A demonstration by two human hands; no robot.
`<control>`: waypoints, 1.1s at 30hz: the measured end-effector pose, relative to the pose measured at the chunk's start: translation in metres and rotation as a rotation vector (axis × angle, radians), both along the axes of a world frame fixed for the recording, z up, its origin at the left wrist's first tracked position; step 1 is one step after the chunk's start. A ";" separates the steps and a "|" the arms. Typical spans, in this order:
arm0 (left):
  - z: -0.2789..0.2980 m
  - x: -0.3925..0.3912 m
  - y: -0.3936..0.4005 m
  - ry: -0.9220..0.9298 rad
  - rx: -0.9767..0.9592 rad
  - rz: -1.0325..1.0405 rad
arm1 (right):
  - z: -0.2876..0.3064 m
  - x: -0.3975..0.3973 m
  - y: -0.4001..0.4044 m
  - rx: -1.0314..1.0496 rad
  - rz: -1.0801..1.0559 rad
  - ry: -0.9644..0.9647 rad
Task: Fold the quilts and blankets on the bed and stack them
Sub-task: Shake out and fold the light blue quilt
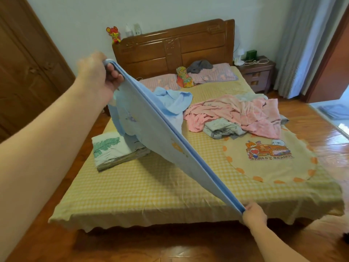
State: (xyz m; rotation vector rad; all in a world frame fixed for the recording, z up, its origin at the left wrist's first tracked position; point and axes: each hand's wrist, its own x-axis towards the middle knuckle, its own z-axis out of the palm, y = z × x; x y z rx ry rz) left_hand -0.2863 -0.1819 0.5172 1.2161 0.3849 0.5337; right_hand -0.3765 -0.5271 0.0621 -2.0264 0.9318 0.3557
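- Pale blue cotton, doubled along its length: the blue blanket (151, 129) is stretched taut in the air above the bed (132, 195), its far end trailing in a loose heap on the yellow checked sheet
- The left hand (98, 76) is raised high with fingers curled round one end of the folded edge; the right hand (254, 214) pinches the other end low, near the foot of the bed
- Done, by the look of it: one white quilt with a green leaf print (113, 150) lies folded flat on the left side of the bed
- In hand: the blue one, judged partway through its folds
- Left: a pink blanket (245, 114) and a grey-green cloth (221, 128) tangled together on the right side, unfolded, and the stacking itself
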 end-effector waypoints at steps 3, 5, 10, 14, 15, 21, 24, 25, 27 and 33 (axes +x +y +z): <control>-0.012 -0.030 0.004 0.128 0.388 0.001 | -0.025 -0.013 -0.021 0.283 -0.133 0.063; -0.021 -0.047 0.001 0.179 0.471 -0.063 | -0.028 -0.013 -0.015 0.336 -0.100 0.091; -0.048 -0.071 -0.032 0.450 0.547 -0.289 | 0.048 0.021 0.035 0.393 0.155 -0.131; -0.087 -0.093 -0.077 0.518 0.740 -0.581 | 0.194 0.022 0.068 0.733 0.792 -0.569; -0.097 -0.099 -0.089 0.525 0.793 -0.642 | 0.219 0.018 0.077 0.720 0.956 -0.622; -0.137 -0.103 -0.124 0.436 0.865 -0.769 | 0.239 -0.003 0.119 0.848 0.667 -0.730; -0.151 -0.098 -0.103 0.326 0.712 -0.858 | 0.231 -0.001 0.117 0.727 0.547 -0.737; -0.159 -0.094 -0.091 0.270 0.650 -0.795 | 0.228 0.000 0.113 0.709 0.523 -0.721; -0.183 -0.077 -0.058 0.161 0.720 -0.629 | 0.222 0.010 0.103 0.516 0.494 -0.726; -0.200 0.011 0.003 -0.023 1.236 -1.009 | 0.259 0.062 0.089 0.484 0.463 -0.793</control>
